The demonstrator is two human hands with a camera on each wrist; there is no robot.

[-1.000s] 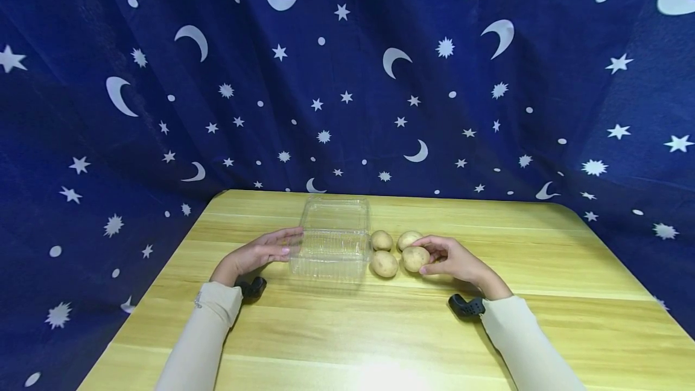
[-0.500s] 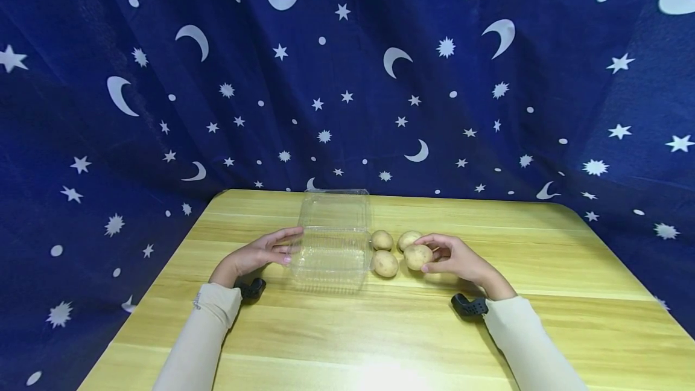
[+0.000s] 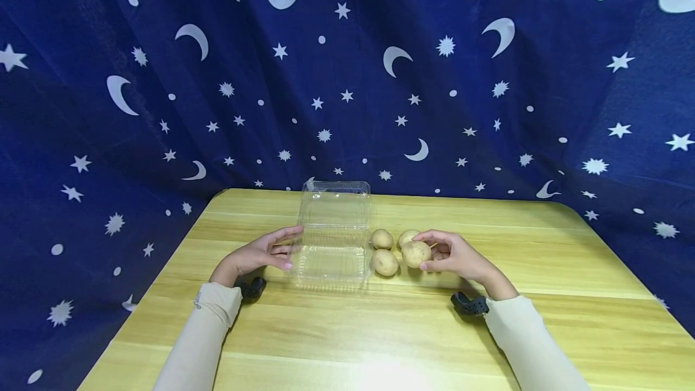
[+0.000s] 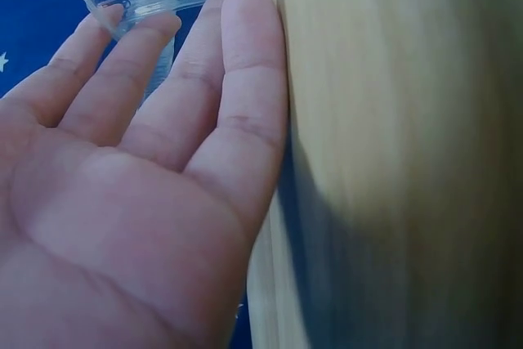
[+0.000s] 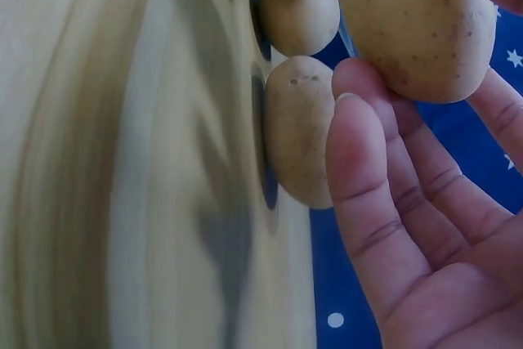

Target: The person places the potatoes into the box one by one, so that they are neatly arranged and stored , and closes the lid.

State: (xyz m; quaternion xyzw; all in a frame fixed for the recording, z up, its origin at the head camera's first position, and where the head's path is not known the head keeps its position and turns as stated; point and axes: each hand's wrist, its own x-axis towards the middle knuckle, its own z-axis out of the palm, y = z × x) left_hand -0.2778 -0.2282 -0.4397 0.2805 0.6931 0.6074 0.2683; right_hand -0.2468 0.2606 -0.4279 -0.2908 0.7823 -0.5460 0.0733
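A clear plastic clamshell container (image 3: 332,258) lies with its lid (image 3: 334,205) raised at the back. My left hand (image 3: 260,252) rests against the container's left side with fairly straight fingers; in the left wrist view its fingertips (image 4: 245,6) touch the ribbed plastic. My right hand (image 3: 457,258) holds a potato (image 3: 415,254) between thumb and fingers, and the right wrist view has this potato (image 5: 417,30) clear of the table. Nearby on the wood lie three more potatoes: one at the back left (image 3: 382,239), one at the front left (image 3: 385,263) and one partly hidden (image 3: 407,238).
A pale wood table (image 3: 336,336) carries everything. Behind it hangs a dark blue curtain (image 3: 358,65) with white moons and stars. Each wrist wears a black device, such as the right wrist's camera (image 3: 468,305). The three loose potatoes sit just right of the container.
The container's lid has swung up a little, its far edge now higher in the head view. The held potato has risen slightly. My left hand has barely moved.
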